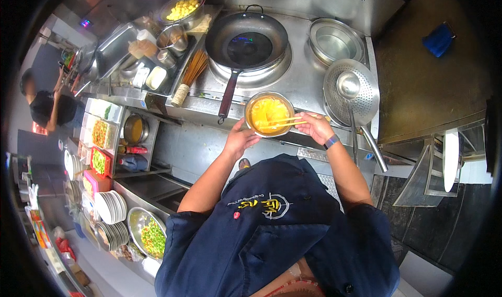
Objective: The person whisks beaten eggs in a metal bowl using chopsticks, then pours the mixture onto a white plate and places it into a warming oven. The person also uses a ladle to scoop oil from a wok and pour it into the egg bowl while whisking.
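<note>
A steel bowl point(248, 118) of frothy beaten egg point(270, 111) stands at the front edge of the steel stove top. My left hand point(240, 140) grips this bowl at its lower left rim. Pale chopsticks point(292, 120) are held in my right hand point(313, 128), and their tips dip into the egg. Just beyond the bowl, a black wok point(249, 46) with a dark red handle point(229, 95) rests on the round burner. No food shows in the wok.
On the right lie a perforated strainer point(333, 77), a steel ladle point(348, 85) and a pot point(337, 42). A bamboo brush point(194, 67) is left of the wok. Farther left are condiment containers, stacked plates point(111, 207) and a bowl of chopped vegetables point(153, 234). Another person point(53, 105) stands far left.
</note>
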A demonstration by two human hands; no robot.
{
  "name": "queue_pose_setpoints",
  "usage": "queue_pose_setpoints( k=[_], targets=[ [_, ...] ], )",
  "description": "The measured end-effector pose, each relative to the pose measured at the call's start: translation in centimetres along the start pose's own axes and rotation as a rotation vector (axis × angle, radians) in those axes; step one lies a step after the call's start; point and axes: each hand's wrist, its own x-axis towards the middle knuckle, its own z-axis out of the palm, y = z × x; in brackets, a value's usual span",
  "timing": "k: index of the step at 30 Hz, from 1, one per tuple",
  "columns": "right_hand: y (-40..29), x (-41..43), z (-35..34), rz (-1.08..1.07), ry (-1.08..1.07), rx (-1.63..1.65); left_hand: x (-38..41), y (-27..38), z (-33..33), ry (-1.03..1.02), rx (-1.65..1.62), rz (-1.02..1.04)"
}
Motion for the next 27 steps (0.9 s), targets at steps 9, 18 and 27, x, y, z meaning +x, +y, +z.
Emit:
queue_pose_setpoints(
  k=[9,18,27],
  targets=[
    [0.2,-0.1,0.1,-0.031,-0.030,0.020,-0.2,0.2,-0.1,-0.013,0.007,-0.009],
    [-0.2,-0.6,-0.2,-0.028,-0.070,-0.118,0.0,-0.1,-0.2,-0.019,0.008,0.002],
    [-2.7,-0.8,-0.3,-0.230,0.074,-0.324,-0.2,0.0,-0.3,-0.037,0.002,-0.003]
  ],
)
